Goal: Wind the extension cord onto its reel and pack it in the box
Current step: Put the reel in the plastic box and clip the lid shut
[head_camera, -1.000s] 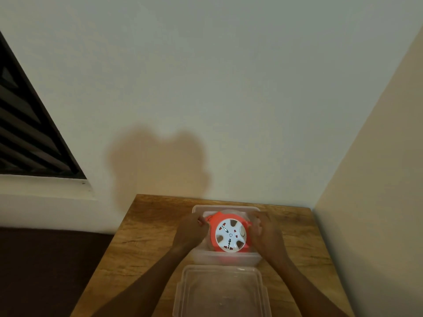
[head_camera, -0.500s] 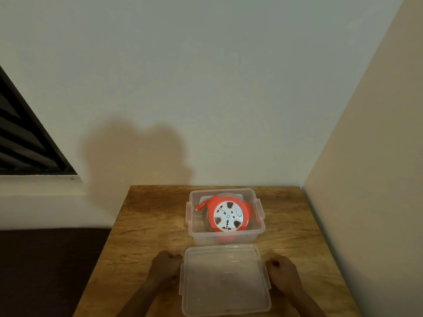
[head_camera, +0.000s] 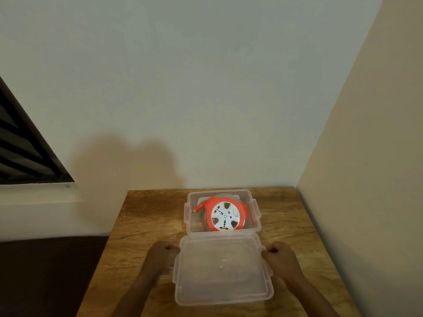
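An orange and white cord reel (head_camera: 225, 216) lies flat inside the clear plastic box (head_camera: 256, 221) at the back of the wooden table (head_camera: 146, 227). Its orange plug (head_camera: 198, 206) sticks out to the left inside the box. The clear lid (head_camera: 222, 271) sits in front of the box, near me. My left hand (head_camera: 161, 257) grips the lid's left edge with curled fingers. My right hand (head_camera: 282, 257) grips its right edge the same way. The lid looks slightly raised at its near side.
A beige wall (head_camera: 366, 179) runs close along the table's right side and a pale wall stands behind it. A dark louvred window (head_camera: 25, 152) is at the left. Dark floor (head_camera: 45, 275) lies left of the table.
Both hands left the reel in the box and pulled back to the lid. They now hold its left and right edges, closer in than half a second ago.
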A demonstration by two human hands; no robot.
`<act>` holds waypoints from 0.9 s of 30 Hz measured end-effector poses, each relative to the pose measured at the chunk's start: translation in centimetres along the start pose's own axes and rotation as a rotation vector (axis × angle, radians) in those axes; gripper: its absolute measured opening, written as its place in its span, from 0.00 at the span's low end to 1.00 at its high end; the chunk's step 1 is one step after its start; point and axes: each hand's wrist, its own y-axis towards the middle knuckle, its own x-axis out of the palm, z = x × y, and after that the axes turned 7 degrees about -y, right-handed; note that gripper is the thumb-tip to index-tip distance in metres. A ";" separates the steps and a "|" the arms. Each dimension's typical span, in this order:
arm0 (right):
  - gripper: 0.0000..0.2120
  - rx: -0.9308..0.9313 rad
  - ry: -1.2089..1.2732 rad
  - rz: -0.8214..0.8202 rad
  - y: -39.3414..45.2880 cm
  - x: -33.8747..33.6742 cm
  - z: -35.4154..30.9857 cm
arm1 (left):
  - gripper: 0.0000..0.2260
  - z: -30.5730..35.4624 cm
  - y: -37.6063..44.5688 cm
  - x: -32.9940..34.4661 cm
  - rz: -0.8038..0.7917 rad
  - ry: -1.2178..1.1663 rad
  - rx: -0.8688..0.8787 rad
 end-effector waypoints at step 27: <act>0.06 -0.153 0.438 0.148 7.6 -8.1 -13.3 | 0.16 15.1 3.8 -1.4 -0.012 -0.670 0.282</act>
